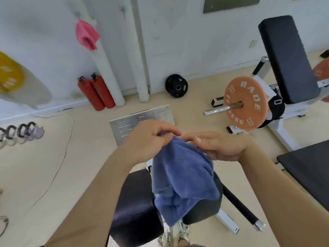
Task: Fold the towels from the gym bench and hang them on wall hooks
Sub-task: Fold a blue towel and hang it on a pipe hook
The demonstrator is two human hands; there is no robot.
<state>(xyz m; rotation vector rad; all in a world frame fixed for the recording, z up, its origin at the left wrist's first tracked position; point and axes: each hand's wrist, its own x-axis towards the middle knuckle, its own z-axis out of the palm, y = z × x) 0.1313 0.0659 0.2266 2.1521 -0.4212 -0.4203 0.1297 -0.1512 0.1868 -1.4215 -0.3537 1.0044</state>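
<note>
1. Your left hand pinches the top corner of the blue towel at the centre of the frame. The towel hangs bunched from that pinch, and its lower end falls across the bench pad at lower centre. I cannot tell whether it rests on the pad.
2. Your right hand lies along the towel's top edge, just beside the left, with its fingers fairly straight. I cannot tell whether it grasps the cloth or only touches it.
3. The towel's weight likely hangs from that one small pinch. If the pinch slips while you hunt for the next corner, the towel will probably drop to the pad or the floor.
4. The cloth is crumpled, not flat. If you fold it before you find a second corner, the edges will likely come out crooked.
5. A thick, uneven fold could slide off a hook.
6. Count: two towels, the blue one in your hands and a pink towel already hanging on the wall at upper left. Your two hands are both on or at the blue towel. No other towel shows on the bench.
</note>
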